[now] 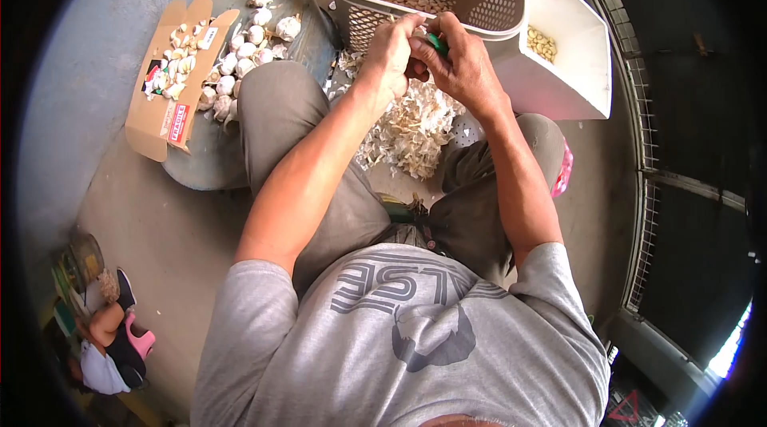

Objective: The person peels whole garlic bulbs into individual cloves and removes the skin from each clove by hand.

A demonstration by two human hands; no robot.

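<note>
Both hands meet in front of the brown plastic basket (359, 15), above a heap of papery garlic skins (411, 131). My right hand (463, 63) is closed around a small green-handled tool (437, 44); its blade cannot be made out. Close against it, my left hand (389, 55) is pinched, and what it holds is too small and hidden to name. Whole garlic bulbs (244, 51) lie on a round grey surface (204, 171) at the left. Beside them, an opened cardboard box (152, 119) bears separated cloves (180, 63).
A white foam box (571, 75) with peeled cloves (542, 44) stands right of the basket. My bent knees flank the skins. Another person (108, 339) sits at the far lower left. A metal-framed mesh (639, 123) runs along the right side.
</note>
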